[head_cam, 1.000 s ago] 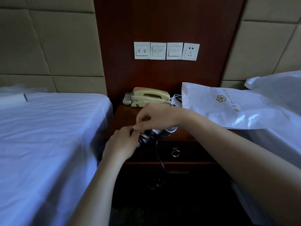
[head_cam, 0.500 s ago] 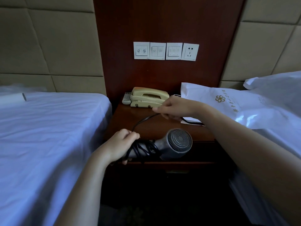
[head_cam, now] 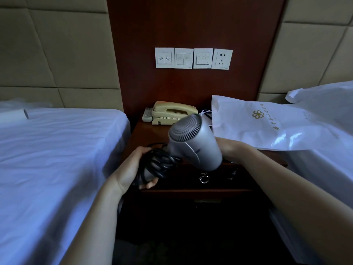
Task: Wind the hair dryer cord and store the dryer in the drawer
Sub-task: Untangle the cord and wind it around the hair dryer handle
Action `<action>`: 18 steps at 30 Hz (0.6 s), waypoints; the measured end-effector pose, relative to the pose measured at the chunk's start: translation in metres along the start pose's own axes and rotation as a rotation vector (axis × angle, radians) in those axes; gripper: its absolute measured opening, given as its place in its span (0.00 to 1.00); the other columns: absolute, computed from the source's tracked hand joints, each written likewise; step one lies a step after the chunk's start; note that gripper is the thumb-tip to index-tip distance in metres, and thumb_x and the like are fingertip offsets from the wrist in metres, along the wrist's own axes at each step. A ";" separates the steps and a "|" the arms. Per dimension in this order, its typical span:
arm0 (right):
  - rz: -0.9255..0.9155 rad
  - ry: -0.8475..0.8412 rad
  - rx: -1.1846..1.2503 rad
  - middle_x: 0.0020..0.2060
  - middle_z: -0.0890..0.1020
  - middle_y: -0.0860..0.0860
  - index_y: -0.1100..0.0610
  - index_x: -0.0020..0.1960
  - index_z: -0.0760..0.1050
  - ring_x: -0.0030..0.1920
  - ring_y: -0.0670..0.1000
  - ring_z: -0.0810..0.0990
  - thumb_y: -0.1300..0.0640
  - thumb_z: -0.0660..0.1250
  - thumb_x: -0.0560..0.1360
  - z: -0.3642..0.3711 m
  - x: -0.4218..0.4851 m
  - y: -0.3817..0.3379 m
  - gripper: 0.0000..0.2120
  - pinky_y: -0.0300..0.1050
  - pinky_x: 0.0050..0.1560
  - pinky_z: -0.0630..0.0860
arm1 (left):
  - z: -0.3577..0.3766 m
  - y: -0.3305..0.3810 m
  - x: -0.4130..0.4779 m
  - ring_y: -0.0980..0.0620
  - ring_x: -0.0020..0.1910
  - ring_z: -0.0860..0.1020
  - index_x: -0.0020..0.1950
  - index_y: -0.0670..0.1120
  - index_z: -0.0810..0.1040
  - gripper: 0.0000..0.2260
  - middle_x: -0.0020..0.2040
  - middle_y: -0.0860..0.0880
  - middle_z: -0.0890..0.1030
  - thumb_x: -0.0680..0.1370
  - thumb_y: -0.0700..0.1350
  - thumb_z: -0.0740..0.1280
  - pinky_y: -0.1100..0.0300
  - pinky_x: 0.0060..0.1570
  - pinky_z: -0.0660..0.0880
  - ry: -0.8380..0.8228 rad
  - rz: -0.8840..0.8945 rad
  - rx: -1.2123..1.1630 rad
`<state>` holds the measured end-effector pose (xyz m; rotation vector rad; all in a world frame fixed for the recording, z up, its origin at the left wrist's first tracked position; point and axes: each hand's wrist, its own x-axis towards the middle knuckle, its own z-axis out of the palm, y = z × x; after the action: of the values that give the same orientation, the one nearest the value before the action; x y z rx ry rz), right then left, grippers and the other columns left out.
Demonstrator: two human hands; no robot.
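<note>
A silver hair dryer [head_cam: 198, 148] is held in the air over the front of the dark wooden nightstand [head_cam: 147, 136], its rear grille tilted up and away from me. The black cord [head_cam: 162, 163] lies in several loops round the handle. My left hand [head_cam: 131, 169] grips that handle and the loops together. My right hand [head_cam: 227, 148] is behind the dryer's body; only its back and wrist show, the fingers are hidden. A short dark piece of cord hangs below that wrist. Below, the drawer [head_cam: 219, 181] is closed, its metal ring pull [head_cam: 204, 178] hanging on the front.
A beige telephone [head_cam: 172, 112] and a remote [head_cam: 147, 114] sit at the back of the nightstand. A white paper bag [head_cam: 267, 125] leans over its right side. White-sheeted beds [head_cam: 57, 159] flank it. Switches and a wall socket [head_cam: 222, 58] are above.
The dryer has been lifted off the nightstand's front edge and turned grille-up. My right hand came back from the cord stretched over the nightstand to behind the dryer's body. The cord is now all gathered at the handle.
</note>
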<state>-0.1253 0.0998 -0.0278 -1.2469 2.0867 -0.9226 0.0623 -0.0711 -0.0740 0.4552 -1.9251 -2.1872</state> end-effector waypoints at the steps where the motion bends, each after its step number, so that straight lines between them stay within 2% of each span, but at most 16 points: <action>1: 0.021 -0.051 0.032 0.32 0.74 0.67 0.72 0.40 0.73 0.33 0.52 0.70 0.69 0.60 0.70 0.003 -0.001 0.002 0.06 0.45 0.29 0.69 | -0.001 -0.001 0.001 0.47 0.14 0.69 0.34 0.42 0.82 0.27 0.21 0.40 0.73 0.77 0.52 0.48 0.68 0.16 0.60 0.000 0.004 -0.054; 3: 0.067 -0.188 0.097 0.22 0.68 0.54 0.64 0.36 0.71 0.21 0.46 0.62 0.60 0.59 0.70 0.010 -0.001 0.005 0.08 0.35 0.21 0.60 | -0.004 -0.002 0.001 0.48 0.15 0.69 0.32 0.44 0.82 0.28 0.21 0.41 0.74 0.77 0.53 0.47 0.69 0.16 0.61 0.012 0.050 -0.108; 5: 0.080 -0.234 0.178 0.19 0.62 0.45 0.60 0.36 0.71 0.19 0.43 0.56 0.53 0.57 0.79 0.016 -0.001 0.014 0.16 0.33 0.20 0.55 | -0.009 -0.002 -0.002 0.49 0.15 0.68 0.33 0.43 0.79 0.27 0.21 0.42 0.73 0.76 0.53 0.46 0.71 0.17 0.60 0.059 0.099 -0.143; 8: 0.037 -0.168 0.253 0.19 0.60 0.43 0.59 0.34 0.70 0.20 0.42 0.55 0.51 0.54 0.82 0.020 -0.008 0.023 0.21 0.32 0.20 0.53 | -0.018 0.003 -0.007 0.50 0.17 0.67 0.38 0.40 0.74 0.22 0.23 0.44 0.72 0.75 0.52 0.47 0.71 0.18 0.60 0.162 0.128 -0.230; 10: -0.004 -0.164 0.244 0.20 0.61 0.44 0.59 0.34 0.71 0.21 0.42 0.55 0.51 0.54 0.82 0.023 -0.014 0.019 0.21 0.32 0.21 0.54 | -0.021 0.006 -0.010 0.50 0.18 0.66 0.36 0.41 0.73 0.20 0.23 0.44 0.72 0.73 0.51 0.48 0.68 0.18 0.58 0.247 0.147 -0.221; 14: -0.141 -0.126 -0.001 0.19 0.65 0.43 0.56 0.33 0.74 0.21 0.42 0.60 0.50 0.58 0.80 0.026 -0.027 -0.004 0.19 0.31 0.23 0.61 | -0.022 0.007 -0.010 0.50 0.17 0.68 0.32 0.42 0.75 0.20 0.22 0.44 0.72 0.74 0.51 0.51 0.68 0.18 0.58 0.411 0.080 -0.084; 18: -0.353 0.005 -0.229 0.23 0.71 0.43 0.54 0.34 0.77 0.25 0.43 0.67 0.52 0.64 0.77 0.019 -0.038 -0.027 0.14 0.31 0.29 0.63 | -0.021 0.005 -0.002 0.49 0.15 0.68 0.31 0.39 0.74 0.23 0.19 0.43 0.73 0.77 0.51 0.50 0.69 0.18 0.61 0.549 0.013 0.015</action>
<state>-0.0806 0.1198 -0.0152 -1.7753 2.0565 -0.8469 0.0712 -0.0912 -0.0712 0.9279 -1.6311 -1.7858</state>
